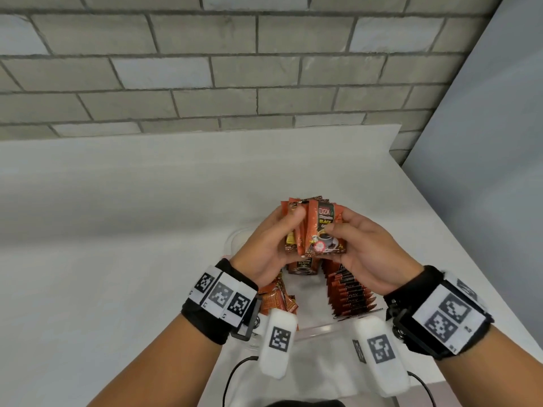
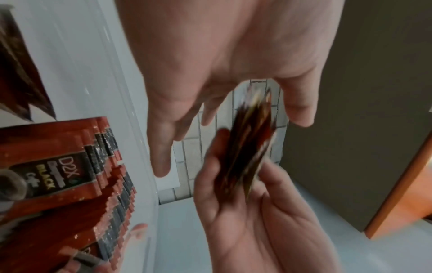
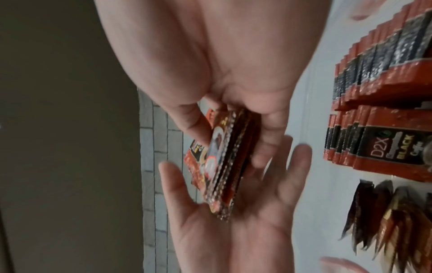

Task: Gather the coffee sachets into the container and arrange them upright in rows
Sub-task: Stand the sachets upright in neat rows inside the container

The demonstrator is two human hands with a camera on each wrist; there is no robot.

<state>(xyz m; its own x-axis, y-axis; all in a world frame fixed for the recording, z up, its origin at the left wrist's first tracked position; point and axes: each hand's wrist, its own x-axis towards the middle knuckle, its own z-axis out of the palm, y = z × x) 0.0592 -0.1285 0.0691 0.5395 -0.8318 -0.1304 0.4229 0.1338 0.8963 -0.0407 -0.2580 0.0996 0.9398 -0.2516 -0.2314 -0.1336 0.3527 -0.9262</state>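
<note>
A clear container (image 1: 235, 239) sat on the counter (image 1: 117, 215), near its right edge and directly in front of the person, with a brick wall (image 1: 205, 69) behind the counter. Inside the container, a row of upright sachets (image 1: 351, 292) ran along the right side, a second upright row (image 1: 302, 267) stood at the far end, and loose sachets (image 1: 277, 299) lay at the left. Above the container's far half, a stack of sachets (image 1: 316, 230) was held between both hands, the left hand (image 1: 264, 248) on its left and the right hand (image 1: 370, 251) on its right.
</note>
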